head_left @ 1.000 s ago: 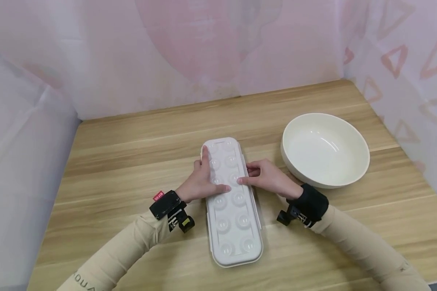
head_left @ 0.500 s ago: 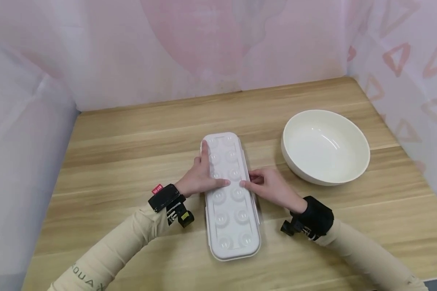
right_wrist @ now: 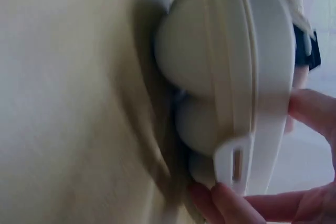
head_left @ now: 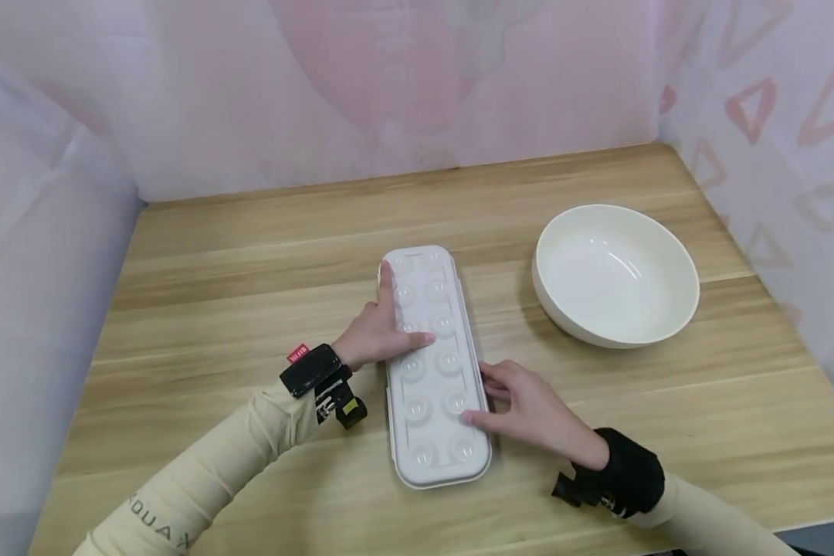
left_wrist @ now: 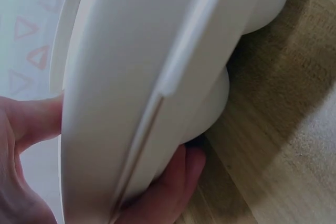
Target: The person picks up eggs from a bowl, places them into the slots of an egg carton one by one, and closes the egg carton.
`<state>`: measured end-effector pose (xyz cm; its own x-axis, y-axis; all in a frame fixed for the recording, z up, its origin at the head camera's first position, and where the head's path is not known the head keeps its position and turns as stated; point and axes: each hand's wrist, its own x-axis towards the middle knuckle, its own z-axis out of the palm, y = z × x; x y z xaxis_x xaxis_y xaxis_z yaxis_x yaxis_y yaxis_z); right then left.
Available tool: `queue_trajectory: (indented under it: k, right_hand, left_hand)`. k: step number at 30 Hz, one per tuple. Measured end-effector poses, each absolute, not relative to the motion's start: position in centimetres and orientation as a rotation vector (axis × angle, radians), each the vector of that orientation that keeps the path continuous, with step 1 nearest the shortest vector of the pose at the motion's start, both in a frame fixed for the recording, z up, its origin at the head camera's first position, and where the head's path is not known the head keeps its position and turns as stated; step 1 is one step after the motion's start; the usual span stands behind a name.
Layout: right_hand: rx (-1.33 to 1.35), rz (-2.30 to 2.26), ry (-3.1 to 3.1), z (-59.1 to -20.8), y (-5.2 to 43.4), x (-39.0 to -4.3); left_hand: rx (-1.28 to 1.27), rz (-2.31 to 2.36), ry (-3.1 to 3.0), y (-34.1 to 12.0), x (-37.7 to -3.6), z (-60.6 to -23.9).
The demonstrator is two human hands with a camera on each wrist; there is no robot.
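A white plastic egg box (head_left: 432, 390) with a lid dotted by two rows of round bumps lies lengthwise mid-table in the head view. My left hand (head_left: 375, 333) grips its far left side, thumb across the lid and fingertips under the rim. Rounded cups (left_wrist: 207, 103) bulge from its underside in the left wrist view. On the near right side my right hand (head_left: 531, 405) holds the box, thumb on the lid's edge. Its fingers touch the side by a slotted latch (right_wrist: 233, 166) in the right wrist view.
To the right of the box stands a large cream bowl (head_left: 615, 274) on the wooden table (head_left: 250, 255). Pale patterned curtains (head_left: 389, 85) hang at the back and both sides. A black strap with a small camera sits on each wrist.
My right hand has slid along the box's right side, from the middle toward the near end. The left hand keeps its hold, and the box stays in place.
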<state>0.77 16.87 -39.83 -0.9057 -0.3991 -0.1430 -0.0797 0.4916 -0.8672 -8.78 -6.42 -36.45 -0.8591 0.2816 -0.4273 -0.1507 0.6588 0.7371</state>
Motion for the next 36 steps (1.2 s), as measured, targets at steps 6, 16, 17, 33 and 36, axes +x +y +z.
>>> queue_trajectory:
  k: [6, 16, 17, 33, 36]
  right_hand:
    - [-0.384, -1.461, 2.343, -39.8, 16.8, 1.9]
    - [-0.385, -1.459, 2.307, -39.8, 17.0, 1.7]
    - [-0.389, -1.458, 2.308, -39.8, 17.0, 1.7]
    - [-0.352, -1.525, 2.222, -41.0, 17.5, 0.3]
    - [-0.356, -1.516, 2.235, -41.1, 17.5, -0.1]
  left_hand:
    - [0.088, 1.107, 2.32, -6.4, -8.9, -36.5]
    - [0.112, 1.168, 2.268, -6.6, -8.8, -36.4]
    - [0.113, 1.187, 2.253, -6.6, -8.9, -36.5]
    - [0.105, 1.302, 2.249, -6.8, -10.0, -38.6]
    - [0.104, 1.303, 2.263, -6.9, -10.3, -38.9]
